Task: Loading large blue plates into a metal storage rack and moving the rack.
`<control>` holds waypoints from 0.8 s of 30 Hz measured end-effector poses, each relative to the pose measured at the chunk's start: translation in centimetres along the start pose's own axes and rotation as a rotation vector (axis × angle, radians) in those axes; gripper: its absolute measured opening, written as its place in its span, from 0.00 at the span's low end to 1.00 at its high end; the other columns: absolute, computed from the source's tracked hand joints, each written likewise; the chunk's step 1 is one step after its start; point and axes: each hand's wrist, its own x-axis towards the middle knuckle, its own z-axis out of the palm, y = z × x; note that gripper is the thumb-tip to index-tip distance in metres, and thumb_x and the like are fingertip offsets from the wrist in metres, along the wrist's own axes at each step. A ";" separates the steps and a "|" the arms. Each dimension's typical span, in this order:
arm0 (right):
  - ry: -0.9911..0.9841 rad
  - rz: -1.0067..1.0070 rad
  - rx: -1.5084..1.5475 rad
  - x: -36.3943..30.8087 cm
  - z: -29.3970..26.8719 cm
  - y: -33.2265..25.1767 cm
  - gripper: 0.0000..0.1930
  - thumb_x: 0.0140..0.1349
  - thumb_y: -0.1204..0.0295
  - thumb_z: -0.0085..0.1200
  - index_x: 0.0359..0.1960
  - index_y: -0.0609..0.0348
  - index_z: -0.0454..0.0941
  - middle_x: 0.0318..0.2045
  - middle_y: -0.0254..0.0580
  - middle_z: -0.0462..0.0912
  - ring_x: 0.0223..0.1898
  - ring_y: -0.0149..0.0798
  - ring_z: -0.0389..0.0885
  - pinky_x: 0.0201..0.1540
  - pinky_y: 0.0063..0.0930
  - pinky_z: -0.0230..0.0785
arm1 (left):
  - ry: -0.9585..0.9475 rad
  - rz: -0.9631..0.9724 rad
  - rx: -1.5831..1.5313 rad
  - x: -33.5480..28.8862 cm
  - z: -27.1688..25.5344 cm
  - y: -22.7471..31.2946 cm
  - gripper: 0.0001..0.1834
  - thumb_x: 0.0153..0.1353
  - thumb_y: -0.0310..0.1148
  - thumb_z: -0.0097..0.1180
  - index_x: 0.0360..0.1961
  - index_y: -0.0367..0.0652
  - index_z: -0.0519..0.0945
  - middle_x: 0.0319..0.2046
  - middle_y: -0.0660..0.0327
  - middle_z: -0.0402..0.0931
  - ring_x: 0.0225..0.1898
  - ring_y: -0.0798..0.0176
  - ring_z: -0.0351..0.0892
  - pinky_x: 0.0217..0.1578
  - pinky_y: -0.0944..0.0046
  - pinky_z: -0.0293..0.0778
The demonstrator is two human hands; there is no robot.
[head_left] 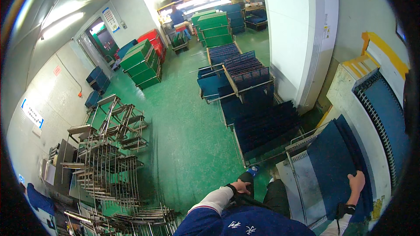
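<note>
Glossy green floor (181, 148), spread out to the left of a tall white column (291, 30). Beyond the column, toward the back of the room, people at a brightly lit workbench (203, 4); short of that bench and left of the column, green stacks (214, 29) in metal frames, with another green stack (139, 63) and a red stack (154, 43) farther left. Well left of the column and nearer than those, a dense cluster of bare metal racks (107, 166). Just left of the column's foot and on its near side, dark blue sheets (269, 126) packed closely on edge in frames.

To the right of the column, on the near side, a pale machine (372, 126) with a blue belt-like surface (385, 100) and a coiled edging. Below the column and to its right, just beside that machine, a large dark blue panel (328, 161), with more of the same kind overlapped behind.

Right hand (356, 184), below and right of the column: curled closed on the panel's right edge, black band at the wrist. Left hand (239, 187), below and left of the column: fingers partly bent, near a dark trouser leg (278, 196); cannot tell about anything in its grip.
</note>
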 end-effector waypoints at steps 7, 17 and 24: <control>0.044 -0.022 0.003 0.9 1.5 1.4 0.27 0.42 0.66 0.67 0.45 0.66 0.76 0.45 0.55 0.78 0.49 0.54 0.76 0.53 0.41 0.67 | 0.015 0.037 0.015 -0.6 -0.1 0.1 0.49 0.47 0.66 0.58 0.69 0.71 0.50 0.66 0.34 0.43 0.63 0.31 0.55 0.58 0.38 0.60; 0.065 -0.034 0.009 1.4 2.4 2.1 0.26 0.42 0.67 0.67 0.44 0.65 0.76 0.43 0.54 0.79 0.47 0.53 0.76 0.51 0.41 0.68 | 0.000 0.001 0.013 -1.1 -0.4 0.5 0.50 0.46 0.66 0.58 0.69 0.72 0.50 0.66 0.35 0.42 0.63 0.31 0.55 0.58 0.38 0.61; 0.083 -0.039 0.020 1.4 2.6 2.2 0.25 0.42 0.67 0.67 0.44 0.65 0.76 0.42 0.54 0.79 0.47 0.54 0.76 0.51 0.41 0.68 | 0.005 -0.012 0.002 -1.1 -0.3 0.6 0.49 0.46 0.66 0.58 0.68 0.72 0.51 0.65 0.36 0.44 0.63 0.31 0.56 0.58 0.38 0.61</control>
